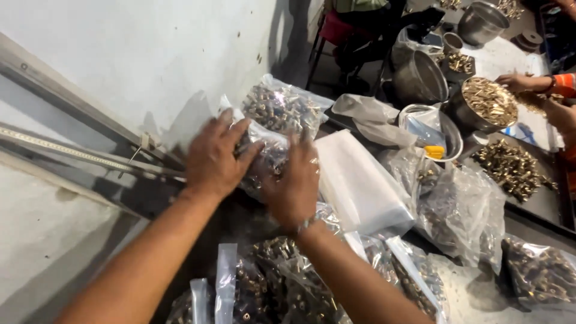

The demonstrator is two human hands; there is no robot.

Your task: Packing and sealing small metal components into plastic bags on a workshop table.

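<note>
Both my hands grip one clear plastic bag [268, 155] filled with small brass-coloured metal parts, held against the white wall. My left hand [215, 157] clasps its left side with fingers spread over the top. My right hand [293, 183] presses on its right side. Behind it lies another filled clear bag [282, 108]. More filled bags [282, 282] lie under my forearms.
A stack of empty clear bags [360, 186] lies to the right. Further right are more filled bags [462, 210], a loose heap of brass parts [513, 168], and steel bowls [486, 102], one full of parts. Another person's hand [516, 81] reaches in at the far right.
</note>
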